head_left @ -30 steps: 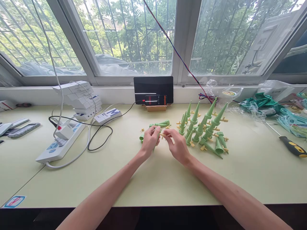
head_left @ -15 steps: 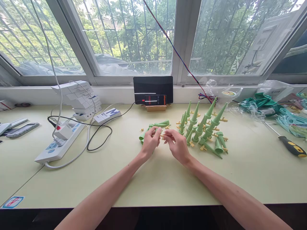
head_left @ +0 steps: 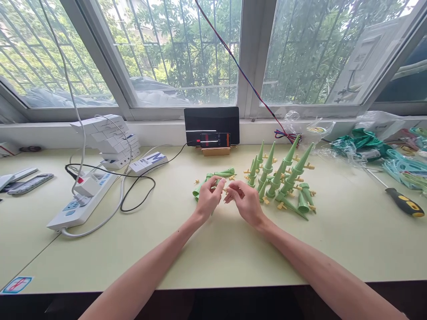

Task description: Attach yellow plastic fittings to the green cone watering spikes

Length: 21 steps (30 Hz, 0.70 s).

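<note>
My left hand (head_left: 208, 199) is closed around a green plant watering spike; the fingers hide most of it, and only a bit of green shows below them. Facing it, my right hand (head_left: 247, 202) has thumb and fingertips pinched at a small yellow valve (head_left: 226, 190) between the two hands. Whether the valve sits in the spike, I cannot tell. Behind my left hand lie several loose green spikes (head_left: 224, 172). Right of my right hand stand several stacked green spikes (head_left: 289, 180) with yellow valves on their sides, and a few more lie beside them.
A white power strip (head_left: 82, 200) with cables lies to the left, near a pile of white boxes (head_left: 108, 138). At the back a phone (head_left: 215, 140) leans against a black tablet (head_left: 211, 116). A screwdriver (head_left: 404, 202) and plastic bags (head_left: 363, 144) are on the right.
The right fingertips have shifted slightly around the yellow valve. My left hand keeps its grip, and the view has moved a little.
</note>
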Available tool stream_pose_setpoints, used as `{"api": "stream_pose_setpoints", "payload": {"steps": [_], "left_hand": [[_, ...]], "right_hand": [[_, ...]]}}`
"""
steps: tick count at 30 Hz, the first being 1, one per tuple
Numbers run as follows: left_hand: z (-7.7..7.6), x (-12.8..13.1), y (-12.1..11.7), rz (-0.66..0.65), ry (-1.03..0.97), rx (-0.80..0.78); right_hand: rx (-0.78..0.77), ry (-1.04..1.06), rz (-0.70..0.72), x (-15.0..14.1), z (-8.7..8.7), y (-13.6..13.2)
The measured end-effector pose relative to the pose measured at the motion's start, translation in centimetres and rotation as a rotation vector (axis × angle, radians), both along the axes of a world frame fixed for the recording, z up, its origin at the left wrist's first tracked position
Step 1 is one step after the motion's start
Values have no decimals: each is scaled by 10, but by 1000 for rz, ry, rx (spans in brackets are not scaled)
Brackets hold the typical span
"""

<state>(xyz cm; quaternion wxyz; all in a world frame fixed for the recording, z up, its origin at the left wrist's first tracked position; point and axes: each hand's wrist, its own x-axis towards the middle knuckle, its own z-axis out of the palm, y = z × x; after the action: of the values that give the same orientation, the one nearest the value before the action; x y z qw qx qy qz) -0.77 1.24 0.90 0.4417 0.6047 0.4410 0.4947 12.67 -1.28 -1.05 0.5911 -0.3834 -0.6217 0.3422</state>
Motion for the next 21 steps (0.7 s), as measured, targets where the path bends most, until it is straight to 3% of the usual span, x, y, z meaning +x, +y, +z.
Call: {"api": "stream_pose_setpoints", "payload": {"steps": [11, 21], "left_hand": [[-3, 0, 2, -18, -24, 6], [-1, 1, -2, -15, 10, -20]], "right_hand": [[-226, -166, 49, -1, -9, 0], [-164, -182, 15, 1, -11, -2]]}}
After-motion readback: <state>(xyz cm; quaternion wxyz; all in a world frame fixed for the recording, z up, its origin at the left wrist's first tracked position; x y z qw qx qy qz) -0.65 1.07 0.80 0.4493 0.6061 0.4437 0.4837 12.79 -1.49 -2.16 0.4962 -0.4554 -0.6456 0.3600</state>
